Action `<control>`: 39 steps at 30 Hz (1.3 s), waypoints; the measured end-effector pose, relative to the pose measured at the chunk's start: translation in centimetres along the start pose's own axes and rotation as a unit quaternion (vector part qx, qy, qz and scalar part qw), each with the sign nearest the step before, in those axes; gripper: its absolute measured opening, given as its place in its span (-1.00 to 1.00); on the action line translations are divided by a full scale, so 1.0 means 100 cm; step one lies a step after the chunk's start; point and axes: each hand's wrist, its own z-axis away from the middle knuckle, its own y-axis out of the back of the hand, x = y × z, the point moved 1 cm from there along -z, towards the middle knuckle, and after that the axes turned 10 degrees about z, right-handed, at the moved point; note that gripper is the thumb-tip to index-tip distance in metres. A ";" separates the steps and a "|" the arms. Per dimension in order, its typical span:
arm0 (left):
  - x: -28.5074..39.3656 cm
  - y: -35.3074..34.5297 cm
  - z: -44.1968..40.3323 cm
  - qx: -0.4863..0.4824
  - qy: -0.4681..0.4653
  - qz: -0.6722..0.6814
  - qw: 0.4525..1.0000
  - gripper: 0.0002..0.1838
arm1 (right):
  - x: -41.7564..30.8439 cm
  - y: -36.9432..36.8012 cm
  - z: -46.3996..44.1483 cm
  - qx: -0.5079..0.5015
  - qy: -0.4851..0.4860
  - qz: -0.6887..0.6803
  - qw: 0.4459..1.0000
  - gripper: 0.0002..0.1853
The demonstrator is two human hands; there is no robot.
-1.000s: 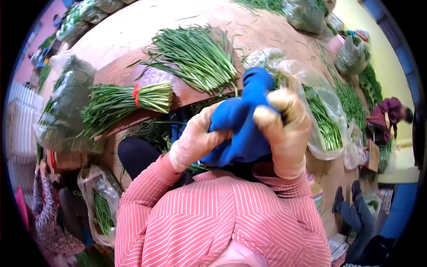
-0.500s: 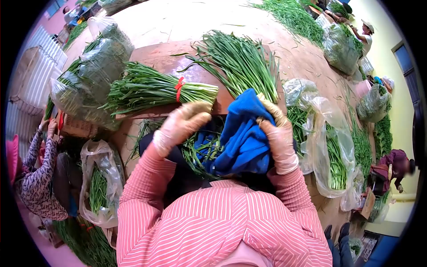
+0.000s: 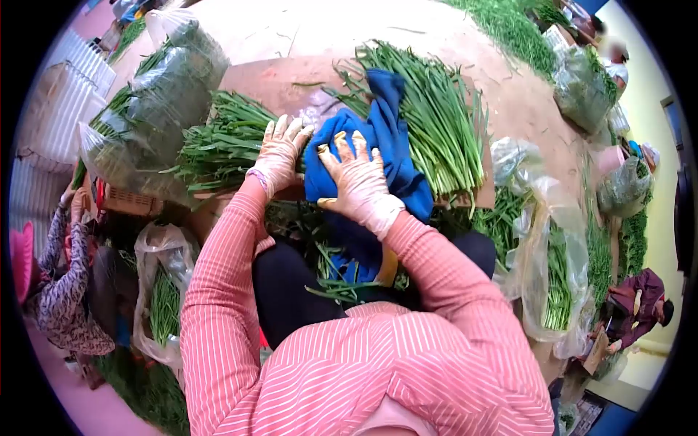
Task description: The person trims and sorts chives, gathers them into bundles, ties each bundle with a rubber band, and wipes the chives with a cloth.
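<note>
Both my hands wear thin, pale gloves. My left hand (image 3: pixel 280 155) rests with fingers spread on the stem end of a bunch of green stalks (image 3: pixel 222 142), beside a blue cloth (image 3: pixel 396 145). Spread flat over the cloth is my right hand (image 3: pixel 356 178), pressing it onto the brown board (image 3: pixel 269 76). The bunch's red band is hidden from view. A loose pile of long green stalks (image 3: pixel 443 123) lies on the board just right of the cloth.
Plastic bags of greens stand at the left (image 3: pixel 163 109) and right (image 3: pixel 556 269) of the board. Cut leaves (image 3: pixel 338 280) lie between my knees. A person in a patterned top (image 3: pixel 69 298) is at the left, and another in maroon (image 3: pixel 640 305) at the right.
The blue cloth has moved from above my lap onto the board. My right hand has let go of its bunched grip and now lies flat on it. My left hand has moved forward onto the bunch.
</note>
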 end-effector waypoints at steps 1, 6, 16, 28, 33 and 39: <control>-0.001 -0.001 0.002 0.005 -0.012 -0.003 1.000 0.12 | 0.003 0.000 0.006 -0.007 0.003 0.001 1.000 -0.03; 0.000 -0.003 0.015 0.039 -0.027 0.030 0.998 0.18 | 0.022 -0.021 0.051 0.021 -0.004 0.015 1.000 -0.16; -0.021 -0.026 0.048 0.112 -0.119 -0.003 0.986 0.08 | 0.106 0.079 0.090 0.121 -0.065 -0.217 0.966 -0.31; -0.028 -0.052 0.050 0.241 -0.154 0.000 0.958 -0.28 | 0.054 -0.011 -0.049 -0.227 0.124 -0.244 0.935 -0.16; -0.028 -0.039 0.041 0.195 -0.159 0.016 0.968 -0.29 | 0.075 -0.007 0.007 -0.168 0.157 -0.244 0.942 -0.30; -0.029 -0.011 0.022 0.083 -0.161 0.000 0.984 -0.05 | 0.088 0.020 0.092 -0.159 0.147 -0.188 0.958 -0.45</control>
